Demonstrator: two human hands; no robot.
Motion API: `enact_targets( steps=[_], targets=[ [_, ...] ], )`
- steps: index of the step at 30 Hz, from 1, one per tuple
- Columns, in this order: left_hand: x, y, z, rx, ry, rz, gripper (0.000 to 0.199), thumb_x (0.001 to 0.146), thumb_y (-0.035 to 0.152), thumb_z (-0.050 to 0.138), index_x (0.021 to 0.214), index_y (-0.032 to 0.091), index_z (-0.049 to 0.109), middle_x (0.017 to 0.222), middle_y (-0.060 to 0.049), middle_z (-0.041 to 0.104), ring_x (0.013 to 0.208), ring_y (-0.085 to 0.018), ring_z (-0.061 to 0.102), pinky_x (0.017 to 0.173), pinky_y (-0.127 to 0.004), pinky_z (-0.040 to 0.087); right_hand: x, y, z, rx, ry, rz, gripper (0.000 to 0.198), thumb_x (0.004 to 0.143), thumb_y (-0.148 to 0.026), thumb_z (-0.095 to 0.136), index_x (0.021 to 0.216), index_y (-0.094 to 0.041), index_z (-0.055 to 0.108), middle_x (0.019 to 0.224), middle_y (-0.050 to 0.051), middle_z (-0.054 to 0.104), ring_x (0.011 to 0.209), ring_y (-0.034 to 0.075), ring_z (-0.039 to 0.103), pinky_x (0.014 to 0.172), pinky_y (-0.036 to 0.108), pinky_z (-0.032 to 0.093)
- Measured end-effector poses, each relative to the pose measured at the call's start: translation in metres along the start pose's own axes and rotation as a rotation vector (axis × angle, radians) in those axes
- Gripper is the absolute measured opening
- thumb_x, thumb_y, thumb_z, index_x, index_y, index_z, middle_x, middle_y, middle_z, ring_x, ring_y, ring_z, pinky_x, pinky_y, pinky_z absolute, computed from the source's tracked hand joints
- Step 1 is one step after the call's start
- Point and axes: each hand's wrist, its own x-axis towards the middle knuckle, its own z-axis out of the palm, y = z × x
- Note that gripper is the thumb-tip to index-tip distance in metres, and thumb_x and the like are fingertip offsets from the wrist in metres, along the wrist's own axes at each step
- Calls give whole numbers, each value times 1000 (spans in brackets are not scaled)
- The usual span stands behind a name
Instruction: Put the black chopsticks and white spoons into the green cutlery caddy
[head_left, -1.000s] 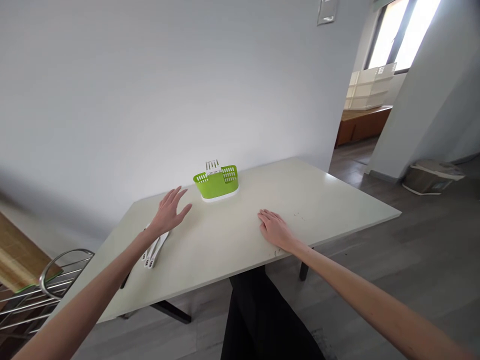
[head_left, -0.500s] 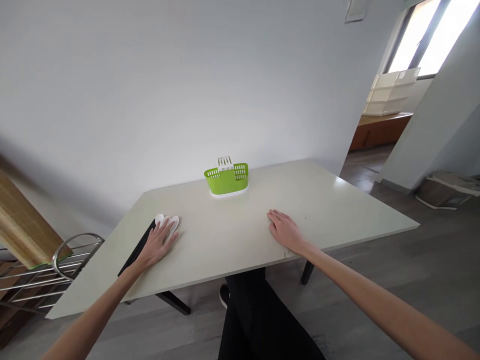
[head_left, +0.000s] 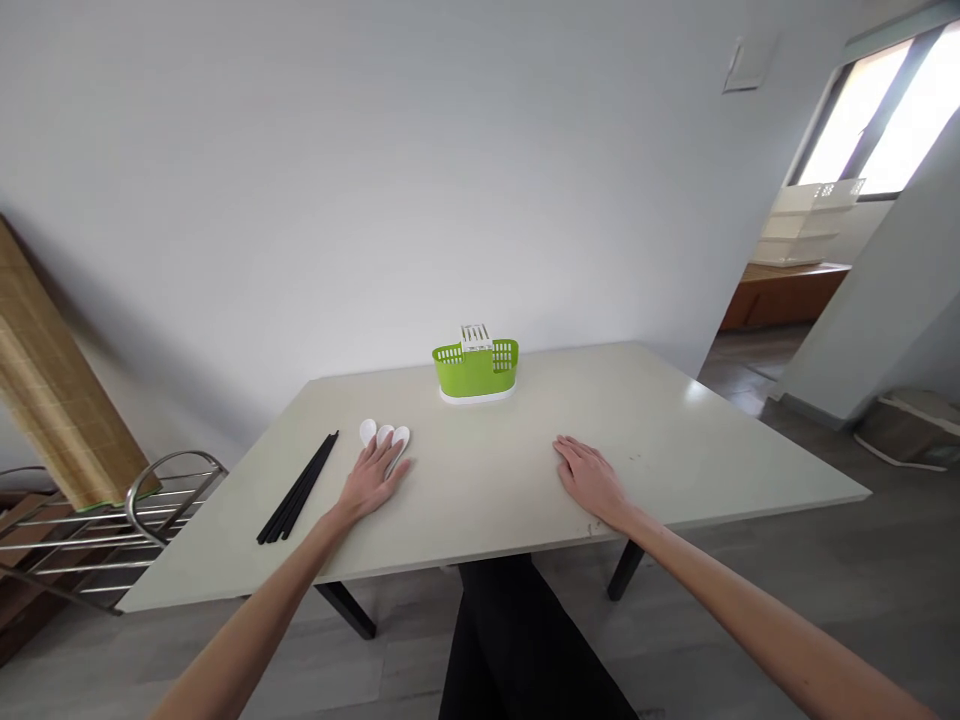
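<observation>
My left hand (head_left: 370,485) lies flat with its fingers spread over the handles of three white spoons (head_left: 402,436), whose bowls show past the fingertips. To the left of that hand, a bundle of black chopsticks (head_left: 300,488) lies slanted on the white table (head_left: 480,480). Palm down near the front edge, my right hand (head_left: 592,480) rests on the tabletop, fingers stretched out and holding nothing. Farther back stands a green slotted basket (head_left: 477,375) with a white base and a white slotted piece at its top, apart from both hands.
A pale wall (head_left: 450,200) rises behind the table. At the left, a metal rack (head_left: 82,540) and a rolled bamboo mat (head_left: 67,380) stand beside the table edge. Translucent stacked boxes (head_left: 802,225) sit beneath the window on the right.
My left hand and the spoons under it have slid right, opening a gap from the chopsticks, which show more fully. My right hand stays on the table. The view has shifted slightly.
</observation>
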Motion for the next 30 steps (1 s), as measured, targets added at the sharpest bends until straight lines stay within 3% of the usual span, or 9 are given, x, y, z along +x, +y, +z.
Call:
enact_targets(
  steps=[7,13,17,21,25,28,30],
  targets=[
    [38,105,39,-61,-9,119,73,102,72,35,161,30,45,174,-3,30,163,-37,15,131,-60,19,0,3,5,5,64,-30,49,103,-23,38,144,-15,63,153,13,60,144,26,53,120,45,42],
    [62,211,78,-130,-37,220,68,104,67,34,159,28,48,174,-3,30,163,-38,15,131,-60,17,0,3,8,2,205,18,53,104,-29,37,153,-11,48,153,20,56,144,31,50,118,50,43],
    [74,259,97,-187,-22,240,64,104,65,33,155,30,52,172,-3,36,162,-38,18,130,-63,18,1,6,10,11,254,26,53,105,-26,34,155,-12,42,153,20,55,144,31,50,117,51,44],
    [81,281,102,-234,-21,233,58,106,56,32,151,28,57,171,-5,38,162,-38,18,130,-63,19,1,9,11,22,234,64,52,103,-22,32,153,-12,42,150,20,57,141,29,52,115,48,45],
    [74,284,102,-337,2,254,56,109,49,26,149,26,57,171,-6,37,162,-31,21,131,-58,21,-1,9,9,20,201,70,53,102,-20,33,154,-13,41,149,19,58,140,28,53,115,45,45],
    [59,267,96,-380,57,304,56,110,47,23,152,25,53,173,-6,32,162,-27,22,132,-53,23,-2,9,7,17,182,66,54,101,-20,32,154,-12,41,150,19,57,140,28,53,116,45,44],
    [49,236,83,-334,76,374,56,110,48,24,152,25,52,174,-5,31,163,-26,20,133,-51,22,-4,9,6,18,166,63,54,100,-19,33,153,-10,42,149,20,57,139,29,54,116,46,44]
  ],
)
